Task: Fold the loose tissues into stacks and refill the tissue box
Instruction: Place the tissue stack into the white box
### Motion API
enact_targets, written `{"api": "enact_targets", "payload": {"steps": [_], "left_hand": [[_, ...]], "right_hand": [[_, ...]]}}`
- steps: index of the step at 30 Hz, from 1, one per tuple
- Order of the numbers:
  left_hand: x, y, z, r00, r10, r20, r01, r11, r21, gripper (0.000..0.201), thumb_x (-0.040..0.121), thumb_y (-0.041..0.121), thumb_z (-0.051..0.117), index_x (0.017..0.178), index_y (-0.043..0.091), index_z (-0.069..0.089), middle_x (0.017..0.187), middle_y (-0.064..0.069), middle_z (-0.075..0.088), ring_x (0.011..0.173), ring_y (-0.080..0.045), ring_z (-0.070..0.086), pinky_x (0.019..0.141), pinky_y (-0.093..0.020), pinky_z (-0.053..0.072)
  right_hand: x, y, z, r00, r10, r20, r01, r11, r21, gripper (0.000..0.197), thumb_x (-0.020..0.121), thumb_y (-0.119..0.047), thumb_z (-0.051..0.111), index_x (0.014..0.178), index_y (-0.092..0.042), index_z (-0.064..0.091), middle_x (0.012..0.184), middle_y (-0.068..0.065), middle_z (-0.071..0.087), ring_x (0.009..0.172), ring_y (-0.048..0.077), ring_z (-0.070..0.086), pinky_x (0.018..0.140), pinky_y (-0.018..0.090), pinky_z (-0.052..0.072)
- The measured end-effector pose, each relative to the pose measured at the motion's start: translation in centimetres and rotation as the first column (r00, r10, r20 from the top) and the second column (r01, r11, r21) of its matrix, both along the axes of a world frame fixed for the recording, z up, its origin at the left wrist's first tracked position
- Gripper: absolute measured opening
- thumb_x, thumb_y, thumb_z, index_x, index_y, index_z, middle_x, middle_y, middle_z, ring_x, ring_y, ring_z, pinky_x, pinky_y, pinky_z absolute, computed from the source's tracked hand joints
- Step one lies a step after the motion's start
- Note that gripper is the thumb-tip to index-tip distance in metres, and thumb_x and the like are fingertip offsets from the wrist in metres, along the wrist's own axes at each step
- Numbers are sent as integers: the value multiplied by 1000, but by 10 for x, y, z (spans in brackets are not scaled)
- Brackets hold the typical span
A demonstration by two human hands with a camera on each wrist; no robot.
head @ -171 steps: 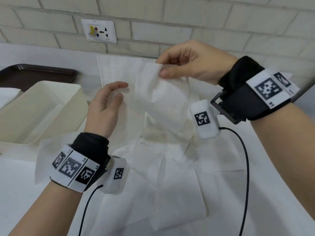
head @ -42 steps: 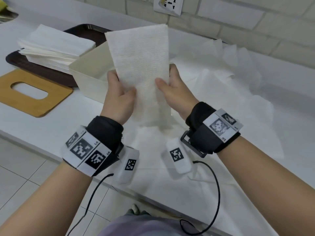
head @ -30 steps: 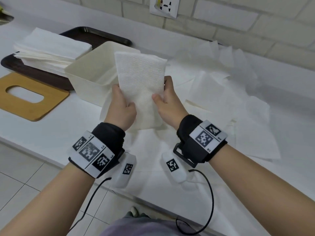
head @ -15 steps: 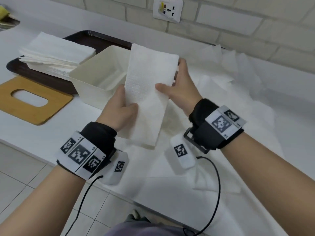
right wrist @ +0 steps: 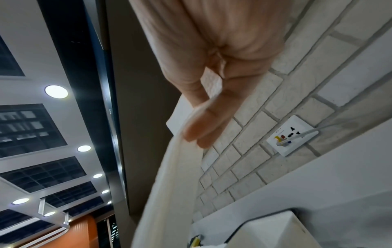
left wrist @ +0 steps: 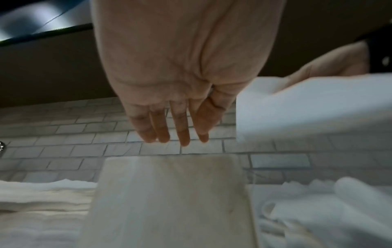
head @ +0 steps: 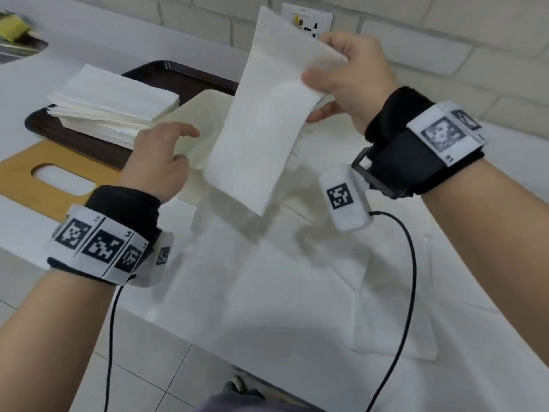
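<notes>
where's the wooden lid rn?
Head view, left side: the wooden lid lies flat on the counter, in front of the dark tray holding the tissue stack, left of the left hand.

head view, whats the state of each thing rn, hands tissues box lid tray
right hand: pinches the folded tissue, held up in the air
left hand: fingers relaxed, holds nothing
tissue box: lid off, open top
wooden lid: flat on the counter
tissue stack: piled on the dark tray
loose tissues: spread unfolded on the counter

White counter (head: pixel 35 233) carries tray (head: pixel 184 75), wooden lid (head: pixel 26 173), probably loose tissues (head: pixel 282 292).
</notes>
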State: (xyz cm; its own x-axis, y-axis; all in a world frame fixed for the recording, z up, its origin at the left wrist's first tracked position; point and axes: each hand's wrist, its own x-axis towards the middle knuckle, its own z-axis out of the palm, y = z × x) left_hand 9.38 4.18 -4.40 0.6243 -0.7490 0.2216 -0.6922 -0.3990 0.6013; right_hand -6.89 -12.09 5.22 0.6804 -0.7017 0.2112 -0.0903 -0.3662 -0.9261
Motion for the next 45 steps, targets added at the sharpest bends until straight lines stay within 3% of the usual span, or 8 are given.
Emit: {"api": "enact_targets", "payload": {"steps": [9,14,24,28,33,39,43,45], "left_hand": [[10,2,-38,968,-64,242,10,976,217,28,87,11,54,113,9,63,120,-12,60,125,-35,37,107,-41,25],[-4,18,-44,951,-87,297,64,994,86,18,85,6,60,100,8,69,98,-14,67,108,-42,50,98,-49,34],[-17,44,-43,943,-74,325,71,997,22,22,78,17,52,87,15,72,83,-4,68,94,-38,58,89,-44,38],[-17,47,-43,942,-66,330,62,998,22,22,78,19,51,87,17,72,83,-3,68,94,-37,58,89,-31,25],[-18,48,-40,951,-65,302,54,998,43,23,79,20,50,88,18,72,85,-2,68,96,-35,58,92,-34,28],[-20,48,-40,943,-63,326,60,998,21,16,76,13,57,83,15,72,80,-4,68,90,-38,60,90,-46,40],[-21,48,-40,946,-66,316,62,998,21,17,72,1,73,83,14,72,80,-5,68,89,-38,60,89,-52,41],[-23,47,-39,948,-58,313,52,998,26,19,71,0,74,82,15,71,80,-5,68,90,-38,60,89,-52,41]], "right_hand": [[55,-7,8,972,-118,203,145,982,-124,30,88,4,47,113,-11,53,102,-9,52,82,14,61,52,26,56],[93,-1,-15,980,-159,117,182,958,-220,33,85,5,49,114,-5,60,102,0,60,95,21,64,72,37,58],[122,15,-58,967,14,-253,-6,999,32,31,85,10,48,75,-18,55,81,-2,54,75,24,63,50,39,57],[137,20,-74,939,86,-332,-35,987,157,31,85,12,50,99,-15,60,101,7,56,83,29,63,53,37,58],[151,13,-84,728,-113,-677,-141,940,-309,36,91,-5,51,127,-10,54,126,9,57,116,25,54,98,27,44],[157,8,-98,574,-222,-788,-282,850,-444,35,94,-7,41,128,-9,50,128,9,52,119,25,51,97,31,43],[161,7,-95,542,-239,-806,-282,851,-442,32,92,0,40,119,-6,56,74,2,42,105,28,56,91,31,44],[160,9,-95,487,-237,-840,-353,827,-438,18,90,0,45,103,-3,56,82,5,50,111,30,55,91,35,44]]}}
